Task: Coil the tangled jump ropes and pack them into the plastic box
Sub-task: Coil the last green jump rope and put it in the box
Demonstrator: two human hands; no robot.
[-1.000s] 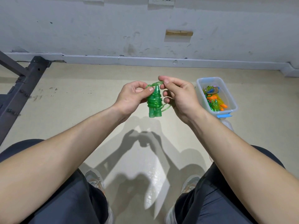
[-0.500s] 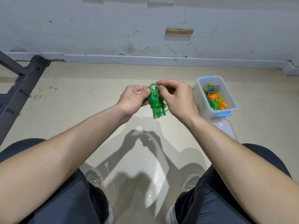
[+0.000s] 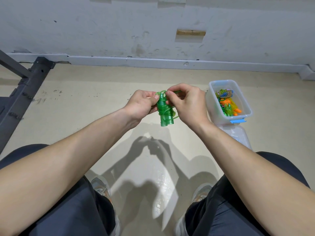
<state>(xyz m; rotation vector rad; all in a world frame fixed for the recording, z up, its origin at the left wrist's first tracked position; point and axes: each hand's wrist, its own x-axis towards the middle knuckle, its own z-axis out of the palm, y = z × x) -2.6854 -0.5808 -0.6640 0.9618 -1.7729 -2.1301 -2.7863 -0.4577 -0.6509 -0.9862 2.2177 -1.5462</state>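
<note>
At frame centre, the left hand (image 3: 142,104) grips a translucent green plastic jump rope (image 3: 165,111) by its paired handles while the right hand (image 3: 187,103) pinches its springy, slippery cord; the clear plastic box (image 3: 242,97) waits at right.

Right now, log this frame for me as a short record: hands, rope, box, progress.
left hand: grips the handles of the green rope near their tops
right hand: pinches a cord loop at the handle tops
green rope: held above the floor, cord wound round the paired handles, one loop loose on the right
box: open, on the floor to the right, holds green and orange ropes
lid: what looks like it lies on the floor by the box's near end
progress: green rope nearly coiled, not yet packed
</note>
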